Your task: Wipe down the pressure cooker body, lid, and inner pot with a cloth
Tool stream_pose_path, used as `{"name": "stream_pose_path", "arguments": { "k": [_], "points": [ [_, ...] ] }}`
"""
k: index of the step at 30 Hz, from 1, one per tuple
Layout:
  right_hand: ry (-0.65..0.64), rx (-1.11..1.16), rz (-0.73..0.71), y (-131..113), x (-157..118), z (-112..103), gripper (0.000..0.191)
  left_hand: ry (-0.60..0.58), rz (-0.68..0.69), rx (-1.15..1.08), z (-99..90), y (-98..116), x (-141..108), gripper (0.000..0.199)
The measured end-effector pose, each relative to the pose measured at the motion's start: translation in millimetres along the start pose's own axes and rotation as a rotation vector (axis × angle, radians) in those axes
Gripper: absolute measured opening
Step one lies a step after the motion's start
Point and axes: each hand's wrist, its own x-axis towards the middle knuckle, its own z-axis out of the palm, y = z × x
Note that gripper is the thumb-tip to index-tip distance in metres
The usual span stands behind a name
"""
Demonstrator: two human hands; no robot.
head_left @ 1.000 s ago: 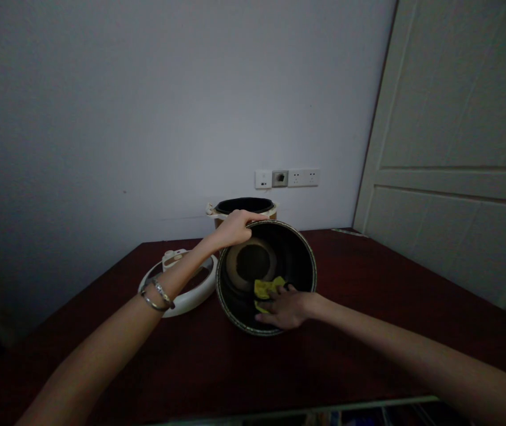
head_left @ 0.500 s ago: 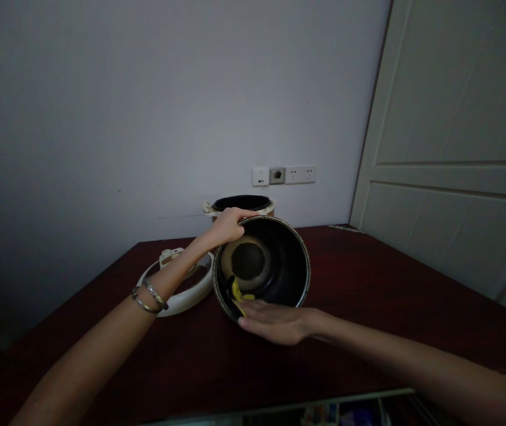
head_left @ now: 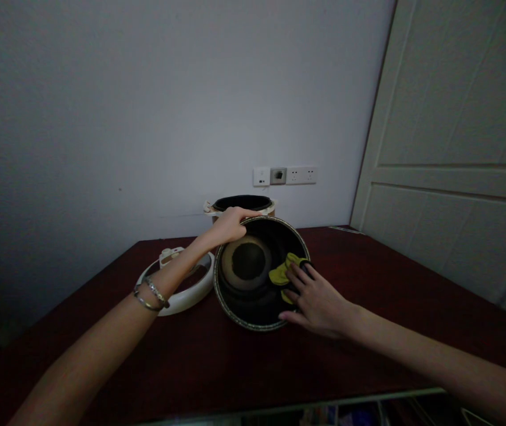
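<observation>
A dark inner pot (head_left: 248, 307) is tipped on its side, its mouth facing me. My left hand (head_left: 231, 226) grips the upper left of its rim, fingers along the outside and thumb over the edge. Inside the right wall, my right hand (head_left: 317, 299) presses a yellow cloth (head_left: 281, 274) with dark parts against the surface, its fingers spread over the cloth. Behind the pot stands a rice cooker body (head_left: 241, 204) with a black opening. A white ring-shaped lid (head_left: 190, 299) lies left of the pot, partly hidden by my left forearm.
All this rests on a dark red table (head_left: 181, 361). Wall sockets (head_left: 300, 175) sit above the cooker, and a pale panelled door (head_left: 448, 148) stands at the right. Below the table's front edge, several items show in an open drawer or shelf (head_left: 324, 415).
My right hand has moved the yellow cloth from the lower left inside the pot to its right wall. My left hand keeps its place on the rim.
</observation>
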Motion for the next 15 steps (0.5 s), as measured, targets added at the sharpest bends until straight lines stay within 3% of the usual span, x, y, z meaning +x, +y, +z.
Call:
{"name": "stream_pose_path", "arguments": {
  "k": [4,9,12,15],
  "points": [
    [-0.139,0.299,-0.005,-51.7,-7.2,0.9,0.073,-0.03,0.003,0.067,0.7,8.4,0.4,0.063],
    [-0.116,0.519,-0.018,-101.9,2.4,-0.4,0.078,-0.049,0.028,0.063,0.4,10.0,1.6,0.06],
    [-0.034,0.58,-0.138,-101.6,6.2,-1.9,0.08,-0.054,0.009,0.054,-0.1,7.9,1.9,0.06],
    [0.02,0.569,-0.263,-81.0,4.7,-2.5,0.063,-0.063,0.0,0.036,-1.1,7.5,1.6,0.06]
  ]
}}
